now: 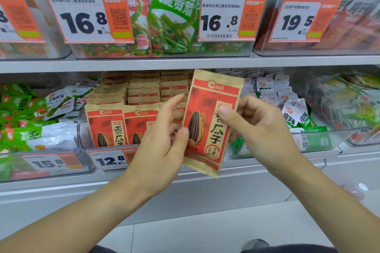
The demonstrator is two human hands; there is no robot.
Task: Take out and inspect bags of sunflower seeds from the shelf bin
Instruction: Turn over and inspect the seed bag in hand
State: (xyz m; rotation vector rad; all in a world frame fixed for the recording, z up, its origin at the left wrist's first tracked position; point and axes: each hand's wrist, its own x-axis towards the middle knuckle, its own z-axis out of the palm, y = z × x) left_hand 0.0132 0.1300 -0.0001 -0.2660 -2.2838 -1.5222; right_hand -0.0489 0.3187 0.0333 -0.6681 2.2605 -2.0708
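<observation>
A red and tan bag of sunflower seeds (209, 109) is held upright in front of the shelf, its printed face toward me. My right hand (261, 129) pinches its right edge, thumb on the front. My left hand (162, 141) holds its left edge, thumb on the front near the seed picture, index finger raised and straight. Behind my hands stands the clear shelf bin (82, 129), packed with several rows of the same bags (107, 123). A 12.8 price tag (111, 159) is on the bin's front.
Clear bins of green and white snack packs (30, 121) sit to the left, and white and green packs (296, 113) to the right. An upper shelf (185, 62) holds bins with 16.8 and 19.5 price tags. White floor lies below.
</observation>
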